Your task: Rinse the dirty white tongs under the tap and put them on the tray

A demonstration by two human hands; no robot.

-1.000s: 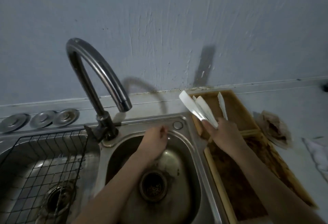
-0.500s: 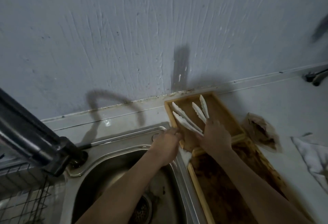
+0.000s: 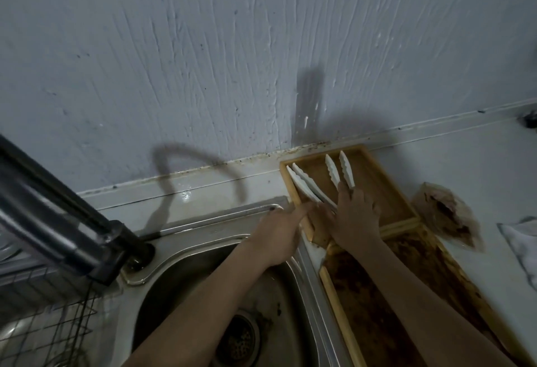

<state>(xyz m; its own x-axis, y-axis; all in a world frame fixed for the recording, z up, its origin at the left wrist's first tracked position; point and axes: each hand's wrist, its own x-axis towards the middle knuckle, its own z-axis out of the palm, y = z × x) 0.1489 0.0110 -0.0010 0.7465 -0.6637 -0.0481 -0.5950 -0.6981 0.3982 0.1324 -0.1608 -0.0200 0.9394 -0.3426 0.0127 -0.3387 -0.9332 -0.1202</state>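
Observation:
Two pairs of white tongs lie in the upper compartment of a wooden tray (image 3: 377,189) against the wall. One pair (image 3: 303,185) runs along the tray's left rim; the other pair (image 3: 340,170) lies in the middle, tips toward the wall. My right hand (image 3: 354,218) rests flat over the handle ends of both pairs and hides them. My left hand (image 3: 279,233) reaches over the sink's edge, its index finger touching the left pair. The tap (image 3: 52,221) is blurred at the left, with no water visible.
A steel sink (image 3: 203,250) with a drain (image 3: 241,340) sits below my arms. A wire rack (image 3: 58,323) covers the left basin. The tray's long lower section (image 3: 377,308) is stained brown. A crumpled stained wrapper (image 3: 447,215) and a white cloth (image 3: 523,244) lie on the counter at the right.
My right hand has carried the tongs from above the sink edge down into the tray, where they now lie flat. My left hand has come out of the basin to the tray's left rim.

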